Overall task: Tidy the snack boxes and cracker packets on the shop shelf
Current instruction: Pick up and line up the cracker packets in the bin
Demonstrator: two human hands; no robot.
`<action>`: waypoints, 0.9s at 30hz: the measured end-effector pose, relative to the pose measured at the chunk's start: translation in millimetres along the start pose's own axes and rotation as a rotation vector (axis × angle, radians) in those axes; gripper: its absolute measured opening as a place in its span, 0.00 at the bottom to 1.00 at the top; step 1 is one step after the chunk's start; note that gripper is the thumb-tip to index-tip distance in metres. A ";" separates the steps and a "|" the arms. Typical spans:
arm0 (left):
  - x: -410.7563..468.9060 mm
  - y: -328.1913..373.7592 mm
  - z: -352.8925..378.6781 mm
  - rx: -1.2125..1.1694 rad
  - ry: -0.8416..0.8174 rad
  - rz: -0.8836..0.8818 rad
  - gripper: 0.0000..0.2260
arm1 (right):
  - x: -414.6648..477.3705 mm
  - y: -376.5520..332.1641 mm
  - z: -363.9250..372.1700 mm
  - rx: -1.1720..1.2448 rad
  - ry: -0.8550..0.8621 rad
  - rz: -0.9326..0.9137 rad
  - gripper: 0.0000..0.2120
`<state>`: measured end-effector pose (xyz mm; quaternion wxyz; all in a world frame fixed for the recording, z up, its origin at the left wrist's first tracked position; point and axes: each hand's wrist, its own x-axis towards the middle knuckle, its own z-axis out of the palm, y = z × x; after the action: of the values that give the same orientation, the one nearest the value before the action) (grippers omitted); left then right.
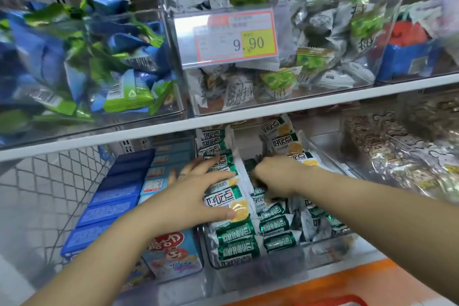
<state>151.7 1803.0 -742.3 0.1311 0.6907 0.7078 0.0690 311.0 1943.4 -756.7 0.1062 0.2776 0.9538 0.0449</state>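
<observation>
while both arms reach onto the lower shelf, the left hand (198,191) lies flat on the left row of cracker packets (231,236), its grip spread wide: the fingers fan out straight over the green-and-white wrappers and the thumb presses on a packet printed with a yellow cracker. the right hand (270,176) is just beside it, over the right row, its fingers curled downward in among the packets; the fingertips are hidden, so i cannot tell whether this grip pinches a packet or only pushes into the row. the cracker packets stand on edge in two rows, front to back, inside a clear bin (310,253) on the lower shelf, with a few more leaning upright at the back. the snack boxes (111,196) sit just left of the bin, dark blue ones lined up in a row running back, and paler blue ones with a cartoon print between them and the bin, partly under the left forearm. a wire mesh panel (44,189) closes the shelf on the left. on the upper shelf (273,108), clear bins hold loose blue-and-green packets and grey-and-green packets, with a price tag (234,37) reading 9.90.
</observation>
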 end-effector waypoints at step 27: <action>-1.3 -14.3 11.5 0.003 0.045 0.073 0.29 | 61.2 46.0 10.6 -0.208 -0.036 -0.015 0.20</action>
<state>141.2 1800.2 -757.2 0.1116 0.7147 0.6848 0.0881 286.9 2015.4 -771.2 0.1517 0.2584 0.9440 0.1379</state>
